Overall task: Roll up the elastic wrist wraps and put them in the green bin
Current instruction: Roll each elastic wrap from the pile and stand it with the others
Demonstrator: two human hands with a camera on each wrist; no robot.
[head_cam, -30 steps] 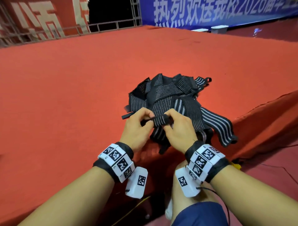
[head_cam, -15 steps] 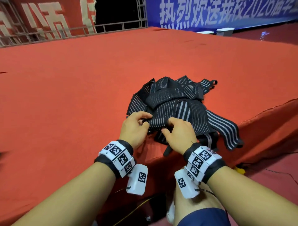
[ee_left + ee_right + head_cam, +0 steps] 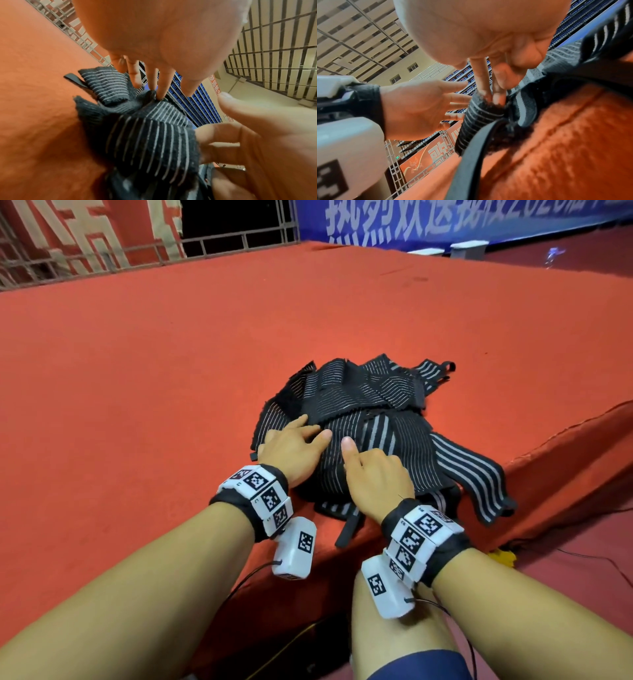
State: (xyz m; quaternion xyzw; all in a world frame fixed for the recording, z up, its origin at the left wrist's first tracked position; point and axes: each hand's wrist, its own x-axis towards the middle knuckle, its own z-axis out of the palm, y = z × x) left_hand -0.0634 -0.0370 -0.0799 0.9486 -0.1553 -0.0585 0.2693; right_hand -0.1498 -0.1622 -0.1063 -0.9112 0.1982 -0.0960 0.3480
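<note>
Fingers of the left hand (image 3: 294, 446) lie nearly straight and slightly spread, tips touching the near-left part of the pile of elastic wrist wraps (image 3: 370, 419); they grip nothing. Fingers of the right hand (image 3: 373, 470) are partly curled, forefinger extended, tips pushed into the folded fabric at the pile's near edge; whether they pinch a layer cannot be told from these views.

Location: the pile sits on the red carpeted platform (image 3: 154, 371), close to its near right edge, with one striped wrap (image 3: 469, 470) and a black strap end (image 3: 346, 532) hanging over that edge. No green bin is visible in any view.

Assessment: the step in hand appears to be singling out one wrap from the tangle. No wrap appears rolled yet.

Recommendation: locate a free end, preferably the strap end or an overhanging strip, and draw it clear while the left hand holds the pile down. Lay it flat, then roll tightly from one end under even tension. Risk: neighbouring wraps may cling and drag off the edge.
</note>
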